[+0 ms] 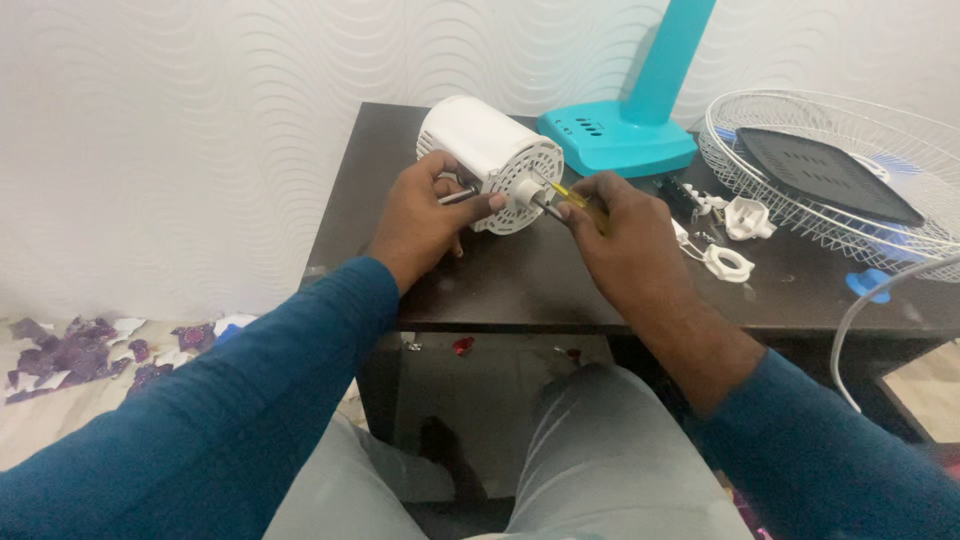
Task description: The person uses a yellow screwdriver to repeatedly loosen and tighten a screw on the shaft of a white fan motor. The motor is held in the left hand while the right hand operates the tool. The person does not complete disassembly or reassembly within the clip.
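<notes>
On the dark counter (560, 285), just in front of the teal fan base (610, 135), the left hand (425, 215) clamps the white motor housing (490, 160) while the right hand (620, 235), closed around a yellow-handled screwdriver (572, 197), seemingly works its front face, needing steady, aligned turning.

The screwdriver (572, 195) was largely concealed inside the right hand (625, 240); only part of its yellow handle and the shaft beside the white fan motor housing (490, 150) were visible. The tip was too small to resolve. Right of the housing, the wire fan guard (800, 215) and teal stand (650, 95) were cropped by the frame edges. Small white parts (727, 262) near the guard could not be identified.
</notes>
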